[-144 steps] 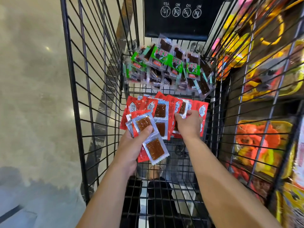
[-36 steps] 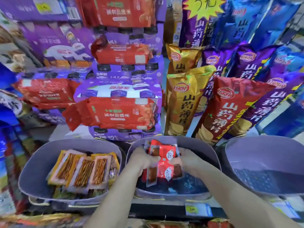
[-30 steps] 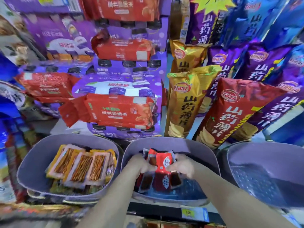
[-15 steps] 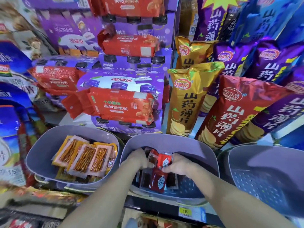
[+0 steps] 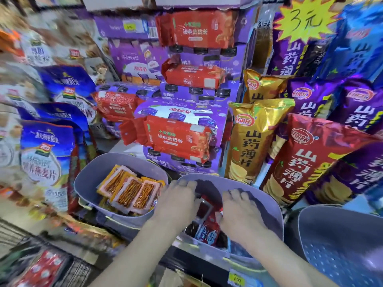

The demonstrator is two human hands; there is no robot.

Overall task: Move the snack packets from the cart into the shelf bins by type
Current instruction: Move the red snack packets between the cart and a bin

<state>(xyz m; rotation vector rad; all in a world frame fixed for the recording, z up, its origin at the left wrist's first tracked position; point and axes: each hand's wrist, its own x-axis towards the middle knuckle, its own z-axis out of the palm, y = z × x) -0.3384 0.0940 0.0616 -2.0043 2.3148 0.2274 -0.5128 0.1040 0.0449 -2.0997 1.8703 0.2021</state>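
A bundle of red snack packets (image 5: 207,226) lies in the middle lilac bin (image 5: 271,206) on the shelf. My left hand (image 5: 178,204) and my right hand (image 5: 240,214) are both inside that bin, backs up, one on each side of the packets. Their fingers are spread and fairly straight, and the thumbs point toward the packets. The left lilac bin (image 5: 87,183) holds several orange packets (image 5: 132,193). The right lilac bin (image 5: 342,247) shows only its perforated bottom. More red packets (image 5: 41,270) lie blurred in the wire cart (image 5: 78,272) at the bottom left.
Tall chip bags (image 5: 252,137) in gold, red and purple stand right behind the middle and right bins. Purple bottle packs with red packages (image 5: 176,139) are stacked behind the left bin. Blue cereal bags (image 5: 45,154) crowd the left. A price tag (image 5: 236,279) sits on the shelf edge.
Both hands carried the red packets from the cart to the middle bin and lowered them in. Their fingers have since spread off the bundle. The view has shifted right and down.
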